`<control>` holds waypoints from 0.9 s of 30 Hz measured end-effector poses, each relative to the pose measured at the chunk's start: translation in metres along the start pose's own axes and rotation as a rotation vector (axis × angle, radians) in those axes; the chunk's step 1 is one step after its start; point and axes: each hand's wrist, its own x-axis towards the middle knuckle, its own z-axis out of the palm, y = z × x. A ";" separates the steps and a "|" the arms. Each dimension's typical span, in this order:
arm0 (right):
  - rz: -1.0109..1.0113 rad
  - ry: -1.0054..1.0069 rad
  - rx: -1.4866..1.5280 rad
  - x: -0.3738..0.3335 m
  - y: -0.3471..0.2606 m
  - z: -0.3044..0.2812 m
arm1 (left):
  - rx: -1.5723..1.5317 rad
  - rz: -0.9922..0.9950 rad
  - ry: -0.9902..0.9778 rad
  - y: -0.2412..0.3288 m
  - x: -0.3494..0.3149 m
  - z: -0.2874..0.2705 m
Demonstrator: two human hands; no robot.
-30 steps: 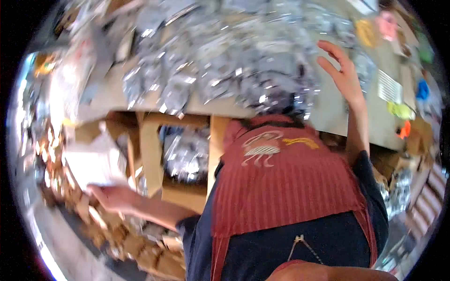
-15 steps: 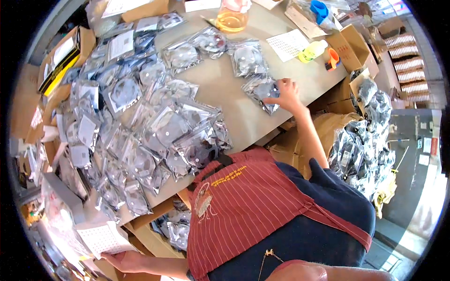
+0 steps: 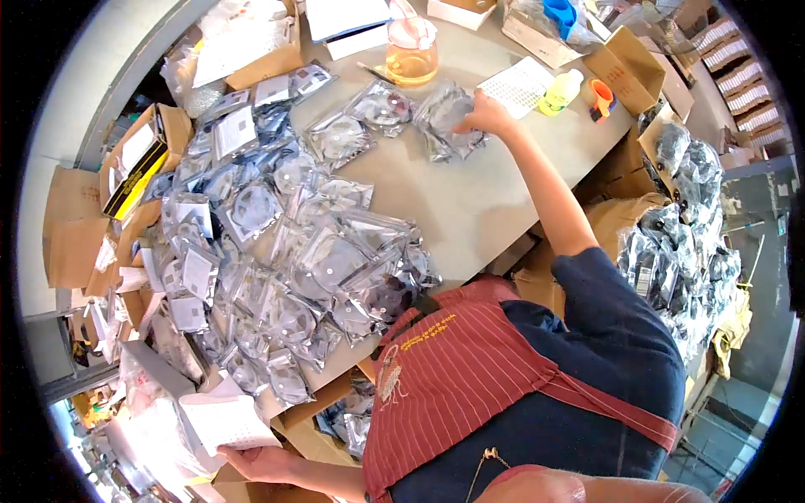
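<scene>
My right hand (image 3: 488, 117) reaches across the table, thumb and fingers closed on the right edge of a silvery plastic bag (image 3: 449, 124) with a grey round part inside. The bag overlaps another one like it. My left hand (image 3: 256, 463), low at the left, grips the edge of a white sheet of small printed labels (image 3: 226, 423). Close to the right hand lie two more bagged parts (image 3: 340, 138) and a second label sheet (image 3: 513, 86). A big heap of such bags (image 3: 327, 260) covers the table's left side, several bearing a white label.
At the back stand a pitcher of amber liquid (image 3: 412, 63) and a shallow white box (image 3: 348, 33). A yellow bottle (image 3: 560, 92), an orange tape roll (image 3: 600, 99) and an open carton (image 3: 625, 71) are at the right. Black bagged goods (image 3: 679, 260) fill a box beside the table.
My right hand has moved away from me, bringing the nearer bag up onto the other one. My left hand keeps its hold on the label sheet. The whole view has shifted.
</scene>
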 end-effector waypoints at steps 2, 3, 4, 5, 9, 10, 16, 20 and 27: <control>0.068 -0.131 -0.135 0.022 -0.009 -0.007 | -0.050 -0.038 0.036 0.004 -0.003 0.002; 0.064 -0.114 -0.140 0.033 0.001 -0.002 | -0.074 -0.057 0.056 0.006 -0.004 0.001; 0.058 -0.102 -0.144 0.042 0.006 0.003 | -0.070 -0.037 0.024 0.002 -0.002 -0.009; 0.037 -0.105 -0.165 0.044 0.004 0.005 | -0.075 -0.057 0.035 0.003 -0.006 -0.011; -0.074 -0.137 -0.206 0.021 -0.012 0.017 | -0.023 -0.112 0.092 0.003 -0.029 -0.028; -0.100 -0.144 -0.206 0.011 -0.017 0.017 | 0.003 -0.123 0.102 -0.002 -0.032 -0.032; -0.435 -0.078 0.058 0.016 -0.053 0.028 | -0.254 -0.235 0.159 0.012 -0.043 -0.021; -0.564 -0.259 -0.045 0.062 -0.104 0.015 | -0.232 -0.195 0.082 0.012 -0.033 -0.013; -0.599 -0.401 -0.531 0.117 -0.175 0.027 | -0.251 -0.214 0.008 0.033 -0.029 0.020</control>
